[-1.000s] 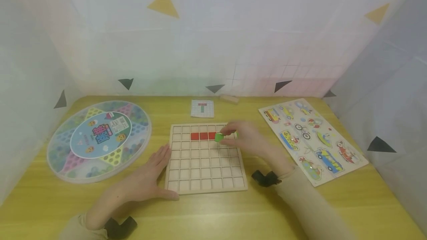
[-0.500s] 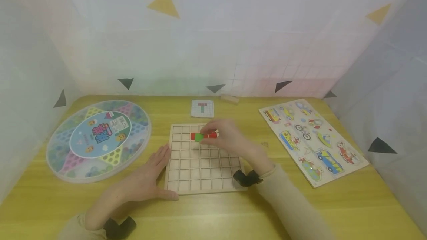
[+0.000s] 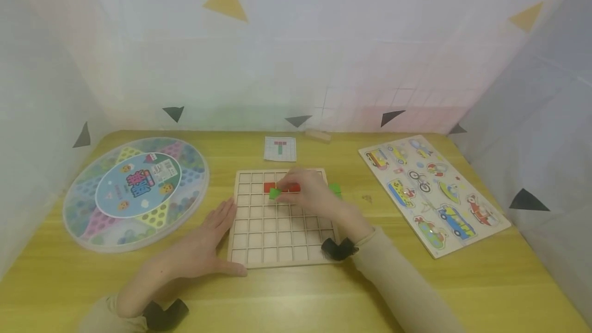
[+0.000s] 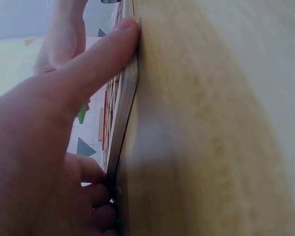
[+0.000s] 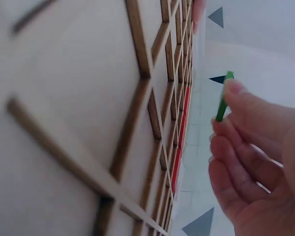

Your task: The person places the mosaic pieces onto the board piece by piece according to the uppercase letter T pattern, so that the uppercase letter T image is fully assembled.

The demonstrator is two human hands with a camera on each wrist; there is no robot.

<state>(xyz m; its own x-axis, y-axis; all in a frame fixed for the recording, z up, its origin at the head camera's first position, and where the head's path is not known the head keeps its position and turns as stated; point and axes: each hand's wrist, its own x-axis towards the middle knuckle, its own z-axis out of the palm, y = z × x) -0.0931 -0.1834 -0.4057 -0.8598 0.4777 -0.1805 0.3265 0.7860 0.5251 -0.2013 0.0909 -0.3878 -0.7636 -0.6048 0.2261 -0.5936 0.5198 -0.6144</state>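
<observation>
My right hand point(image 3: 307, 189) pinches a thin green square tile point(image 3: 274, 193) between thumb and fingertip. In the right wrist view the tile point(image 5: 221, 110) is held above the gridded wooden board point(image 5: 118, 123), apart from it. A row of red square tiles point(image 3: 269, 187) sits near the board's far side, partly hidden by the right hand. My left hand point(image 3: 199, 251) rests against the left edge of the board point(image 3: 254, 240), thumb at the front corner. In the left wrist view the thumb point(image 4: 103, 56) lies straight along the board's edge.
More green point(image 3: 335, 189) lies by the board's right edge. Behind the board are a card point(image 3: 270, 154) printed with a red and green T and a small wooden block point(image 3: 318, 136). A round Chinese checkers set point(image 3: 88, 230) lies left, a picture puzzle board point(image 3: 411, 204) right.
My right hand has carried the green tile leftward over the red row, then slightly toward me, tilting it. The left hand stays at the board's edge.
</observation>
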